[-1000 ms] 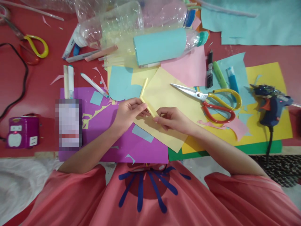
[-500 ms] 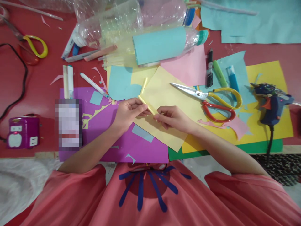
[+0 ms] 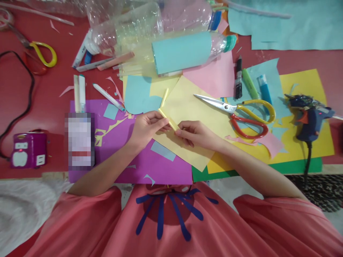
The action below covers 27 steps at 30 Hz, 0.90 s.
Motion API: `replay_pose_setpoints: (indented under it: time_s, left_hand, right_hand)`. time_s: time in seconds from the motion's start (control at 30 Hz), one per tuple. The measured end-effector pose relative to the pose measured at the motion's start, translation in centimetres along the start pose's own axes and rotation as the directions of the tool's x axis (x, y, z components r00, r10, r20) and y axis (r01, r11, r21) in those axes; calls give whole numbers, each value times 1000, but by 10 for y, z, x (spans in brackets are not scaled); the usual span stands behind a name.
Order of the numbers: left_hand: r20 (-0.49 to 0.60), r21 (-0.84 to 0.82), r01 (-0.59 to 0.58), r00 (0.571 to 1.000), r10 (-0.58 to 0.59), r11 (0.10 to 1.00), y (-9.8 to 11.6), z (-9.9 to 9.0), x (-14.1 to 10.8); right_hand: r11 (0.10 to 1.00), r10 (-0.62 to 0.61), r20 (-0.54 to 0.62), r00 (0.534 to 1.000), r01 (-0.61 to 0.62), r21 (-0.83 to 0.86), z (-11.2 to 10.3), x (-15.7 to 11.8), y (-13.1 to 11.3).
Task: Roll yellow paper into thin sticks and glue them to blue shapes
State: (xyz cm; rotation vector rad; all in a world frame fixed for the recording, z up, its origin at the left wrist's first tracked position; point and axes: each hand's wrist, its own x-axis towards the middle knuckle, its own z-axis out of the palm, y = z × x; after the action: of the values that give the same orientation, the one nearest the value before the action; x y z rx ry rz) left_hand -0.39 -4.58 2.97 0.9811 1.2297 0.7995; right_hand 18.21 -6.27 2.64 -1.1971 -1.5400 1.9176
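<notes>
Both hands pinch a slim yellow paper roll (image 3: 172,124) that slants down to the right over a sheet of pale yellow paper (image 3: 198,150). The fingers of my left hand (image 3: 150,126) are closed around its middle and upper part. At its lower end, the thumb and fingertips of my right hand (image 3: 194,134) press together. A second short yellow piece (image 3: 165,97) rises from the roll's upper end; whether the two are joined I cannot tell. To the right lie open scissors (image 3: 227,107) with one yellow and one red handle.
Behind stand a blue-wrapped plastic bottle (image 3: 182,51) and clear bottles (image 3: 136,23). A glue gun (image 3: 311,117) rests at the right. Purple paper (image 3: 160,173), a phone (image 3: 79,141), a purple power block (image 3: 29,150) and more scissors (image 3: 43,53) lie at the left.
The hands and the yellow roll stay almost in place. The view has shifted very slightly, moving the things on the left a little to the right.
</notes>
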Motion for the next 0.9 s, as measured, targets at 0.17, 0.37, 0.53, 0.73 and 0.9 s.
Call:
replay_pose_setpoints:
  time_s: [0.17, 0.37, 0.53, 0.73, 0.9]
  left_hand:
    - [-6, -23, -37, 999, 37, 999, -2, -3, 1]
    - [-13, -23, -54, 998, 53, 998, -3, -5, 2]
    - [-8, -29, -22, 1000, 21, 999, -3, -5, 2]
    - [-16, -23, -14, 1000, 14, 1000, -2, -4, 1]
    - [-6, -38, -3, 1000, 2, 999, -3, -5, 2]
  right_hand:
    - [996, -19, 30, 999, 17, 90, -1, 3, 5]
    - [997, -18, 15, 1000, 17, 79, -16, -1, -5]
    - [952, -140, -305, 942, 43, -302, -40, -40, -24]
    - [851, -253, -758, 601, -235, -470, -76, -96, 9]
    - [692, -456, -878, 144, -563, -452, -113, -130, 52]
